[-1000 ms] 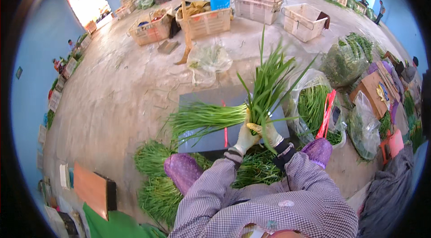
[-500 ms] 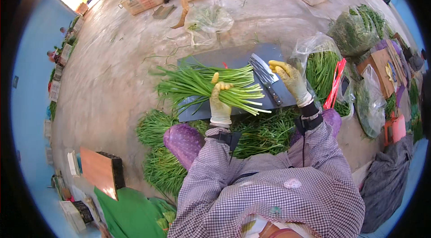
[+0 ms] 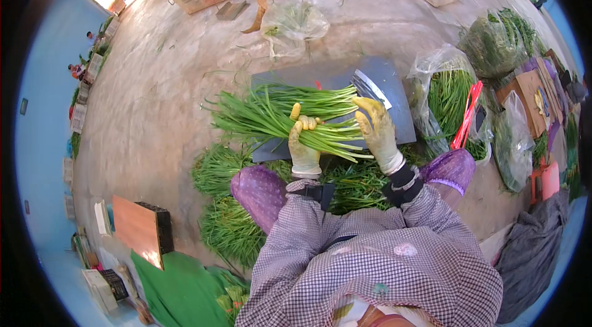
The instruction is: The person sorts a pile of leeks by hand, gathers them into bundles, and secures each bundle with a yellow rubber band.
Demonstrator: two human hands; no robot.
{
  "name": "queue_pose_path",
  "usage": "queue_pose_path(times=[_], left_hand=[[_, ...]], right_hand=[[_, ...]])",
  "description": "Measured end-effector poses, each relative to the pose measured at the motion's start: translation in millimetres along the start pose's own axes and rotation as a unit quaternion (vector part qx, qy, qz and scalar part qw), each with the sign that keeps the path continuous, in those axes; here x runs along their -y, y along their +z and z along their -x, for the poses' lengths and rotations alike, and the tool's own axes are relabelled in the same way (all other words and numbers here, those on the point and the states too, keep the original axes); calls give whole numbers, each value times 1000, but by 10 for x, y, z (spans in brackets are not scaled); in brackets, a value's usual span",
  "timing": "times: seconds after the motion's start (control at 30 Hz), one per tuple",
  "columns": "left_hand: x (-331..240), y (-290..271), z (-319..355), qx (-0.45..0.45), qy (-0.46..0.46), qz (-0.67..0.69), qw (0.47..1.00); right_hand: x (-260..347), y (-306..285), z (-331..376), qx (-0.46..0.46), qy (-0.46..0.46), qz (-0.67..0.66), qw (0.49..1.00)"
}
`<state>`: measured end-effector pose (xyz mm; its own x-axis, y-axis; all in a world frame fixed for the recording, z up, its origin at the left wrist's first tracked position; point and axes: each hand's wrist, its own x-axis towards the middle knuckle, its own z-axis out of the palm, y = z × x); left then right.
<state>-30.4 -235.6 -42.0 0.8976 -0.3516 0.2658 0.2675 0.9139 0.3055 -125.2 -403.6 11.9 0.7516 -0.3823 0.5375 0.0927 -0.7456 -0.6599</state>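
Beside bagged greens (image 3: 449, 98), cleaver (image 3: 370, 88)

Bundle of long green chives (image 3: 277, 114), lying sideways across a grey board (image 3: 394, 89), gripped mid-length, tips fanning left

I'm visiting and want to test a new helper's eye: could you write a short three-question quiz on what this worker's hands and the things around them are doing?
1. True or false: the bundle of green chives lies sideways across the grey board.
2. Which hand grips the bundle around its middle? A) left hand B) right hand C) neither
3. Fill in: the metal blade just beyond the right hand's fingertips is a ____.

Key: 1 true. 2 A; the right hand rests open-fingered at the bundle's cut end. 3 cleaver.
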Motion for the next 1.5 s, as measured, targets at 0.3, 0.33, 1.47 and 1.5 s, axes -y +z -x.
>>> queue_pose_path(times=[0.3, 0.33, 1.47, 1.5], left_hand=[[-184, -35, 63, -10, -36, -1, 999], [-251, -72, 67, -7, -30, -11, 999], [168, -686, -684, 112, 36, -885, 450], [276, -730, -668, 137, -118, -887, 425]], right_hand=[[-438, 91, 147, 184, -196, 39, 962], [-513, -5, 171, 247, -125, 151, 949], [-1167, 1060, -998, 436, -122, 326, 830], [-1068, 1020, -1019, 457, -110, 355, 808]])
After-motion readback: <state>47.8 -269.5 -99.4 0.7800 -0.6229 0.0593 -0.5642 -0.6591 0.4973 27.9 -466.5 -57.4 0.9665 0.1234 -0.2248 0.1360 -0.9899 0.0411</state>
